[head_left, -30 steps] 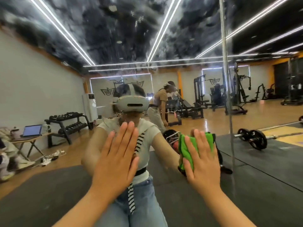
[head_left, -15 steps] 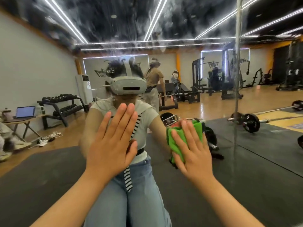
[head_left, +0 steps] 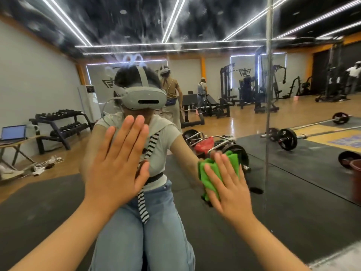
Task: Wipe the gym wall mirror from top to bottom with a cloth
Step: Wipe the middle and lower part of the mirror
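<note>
The wall mirror (head_left: 195,26) fills the view, with white smears and streaks across its upper part. My right hand (head_left: 228,186) lies flat with straight fingers, pressing a bright green cloth (head_left: 210,173) against the glass at mid height, right of centre. The cloth bunches out above and to the left of my fingers. My left hand (head_left: 119,163) rests flat on the glass with straight fingers, left of the cloth, holding nothing. A vertical seam (head_left: 268,94) between mirror panels runs to the right of my right hand.
The reflection shows a gym: a dumbbell rack (head_left: 60,124) and a laptop (head_left: 13,133) on a table at left, barbells (head_left: 287,136) on black mats at right, weight machines and several people at the back. A reddish bucket (head_left: 356,177) shows at the right edge.
My right hand has slid the cloth down and a little leftward across the glass. My left hand has stayed flat on the mirror. The view has dropped lower.
</note>
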Demonstrator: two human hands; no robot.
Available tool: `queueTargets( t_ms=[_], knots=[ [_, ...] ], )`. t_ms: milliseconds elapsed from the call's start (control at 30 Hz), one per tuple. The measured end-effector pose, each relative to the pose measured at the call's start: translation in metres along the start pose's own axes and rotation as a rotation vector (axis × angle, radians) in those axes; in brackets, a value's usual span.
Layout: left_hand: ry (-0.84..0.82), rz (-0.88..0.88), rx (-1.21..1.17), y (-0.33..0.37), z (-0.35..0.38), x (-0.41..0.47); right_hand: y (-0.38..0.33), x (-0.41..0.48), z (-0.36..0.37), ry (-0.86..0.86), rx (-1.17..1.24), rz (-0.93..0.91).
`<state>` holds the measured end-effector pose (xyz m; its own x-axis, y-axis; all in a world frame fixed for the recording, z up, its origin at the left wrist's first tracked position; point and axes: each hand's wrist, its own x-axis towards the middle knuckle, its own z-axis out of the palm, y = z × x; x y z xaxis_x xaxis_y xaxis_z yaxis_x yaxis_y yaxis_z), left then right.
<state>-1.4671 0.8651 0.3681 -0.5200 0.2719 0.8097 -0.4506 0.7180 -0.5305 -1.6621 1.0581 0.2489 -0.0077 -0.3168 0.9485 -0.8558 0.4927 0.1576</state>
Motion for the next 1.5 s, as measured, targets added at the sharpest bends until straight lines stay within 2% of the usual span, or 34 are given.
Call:
queueTargets(
  t_ms=[33, 67, 100, 200, 233, 267, 333, 400, 500, 533, 567, 667, 700, 733, 833, 967, 1033, 1100, 1133, 1167, 1267, 1300, 1333, 1367, 1433, 1500],
  knots=[
    [-0.003, -0.003, 0.002, 0.0, 0.0, 0.0, 0.021, -0.005, -0.004, -0.024, -0.053, -0.101],
    [-0.004, -0.009, 0.004, 0.001, -0.001, 0.0, 0.04, -0.008, -0.007, -0.026, -0.075, -0.088],
    [-0.002, -0.014, 0.004, 0.001, -0.001, 0.0, 0.055, -0.009, -0.011, -0.003, -0.049, 0.05],
    [0.011, -0.023, 0.003, 0.003, -0.001, 0.0, 0.057, 0.005, -0.012, 0.212, 0.124, 0.726],
    [0.015, -0.023, 0.005, 0.003, -0.001, 0.0, 0.044, 0.012, -0.009, 0.266, 0.151, 0.852],
    [0.016, -0.024, 0.006, 0.003, -0.001, 0.0, 0.027, 0.015, -0.005, 0.288, 0.157, 0.897],
    [0.013, -0.027, 0.008, 0.003, -0.001, 0.0, -0.01, 0.01, 0.005, 0.246, 0.155, 0.815],
    [0.007, -0.027, 0.009, 0.003, -0.002, 0.0, -0.034, -0.011, 0.012, 0.136, 0.141, 0.605],
    [0.001, -0.032, 0.011, 0.003, -0.002, -0.001, -0.004, -0.038, 0.008, 0.026, 0.043, 0.196],
    [0.002, -0.033, 0.015, 0.003, -0.002, -0.001, 0.014, -0.041, 0.005, 0.019, 0.015, 0.155],
    [0.004, -0.034, 0.018, 0.003, -0.001, -0.001, 0.029, -0.043, 0.002, 0.035, 0.022, 0.225],
    [0.014, -0.033, 0.017, 0.002, 0.0, -0.001, 0.034, -0.033, 0.003, 0.186, 0.166, 0.829],
    [0.02, -0.035, 0.02, 0.002, 0.0, -0.001, 0.023, -0.026, 0.006, 0.23, 0.19, 0.96],
    [0.024, -0.037, 0.023, 0.002, 0.001, -0.001, 0.007, -0.02, 0.01, 0.251, 0.198, 1.016],
    [0.027, -0.036, 0.016, 0.003, 0.001, -0.001, -0.049, -0.015, 0.016, 0.191, 0.208, 0.907],
    [0.038, -0.032, -0.002, 0.001, 0.001, -0.001, -0.124, -0.049, 0.026, -0.014, 0.172, 0.436],
    [0.05, -0.03, -0.005, 0.002, 0.001, -0.001, -0.106, -0.054, 0.025, -0.067, 0.171, 0.243],
    [0.051, -0.031, -0.014, 0.003, 0.0, -0.001, -0.069, -0.046, 0.018, -0.049, 0.108, 0.106],
    [0.055, -0.031, -0.016, 0.002, 0.0, 0.0, -0.05, -0.038, 0.014, -0.015, 0.102, 0.13],
    [0.064, -0.03, -0.015, 0.002, 0.0, 0.0, -0.033, -0.027, 0.01, 0.027, 0.126, 0.247],
    [0.09, -0.024, -0.001, 0.002, 0.001, 0.0, -0.024, 0.019, 0.002, 0.214, 0.249, 0.868],
    [0.096, -0.026, 0.0, 0.002, 0.002, 0.0, -0.038, 0.033, 0.004, 0.243, 0.255, 0.97],
    [0.097, -0.029, -0.001, 0.002, 0.002, 0.0, -0.058, 0.043, 0.005, 0.241, 0.23, 0.958],
    [0.098, -0.029, -0.001, 0.002, 0.002, 0.0, -0.078, 0.047, 0.008, 0.222, 0.199, 0.853],
    [0.104, -0.02, -0.003, 0.002, 0.003, 0.0, -0.105, 0.039, 0.015, 0.119, 0.161, 0.497],
    [0.105, -0.016, -0.02, 0.002, 0.004, -0.001, -0.092, 0.03, 0.011, 0.024, 0.116, 0.143]
  ],
)
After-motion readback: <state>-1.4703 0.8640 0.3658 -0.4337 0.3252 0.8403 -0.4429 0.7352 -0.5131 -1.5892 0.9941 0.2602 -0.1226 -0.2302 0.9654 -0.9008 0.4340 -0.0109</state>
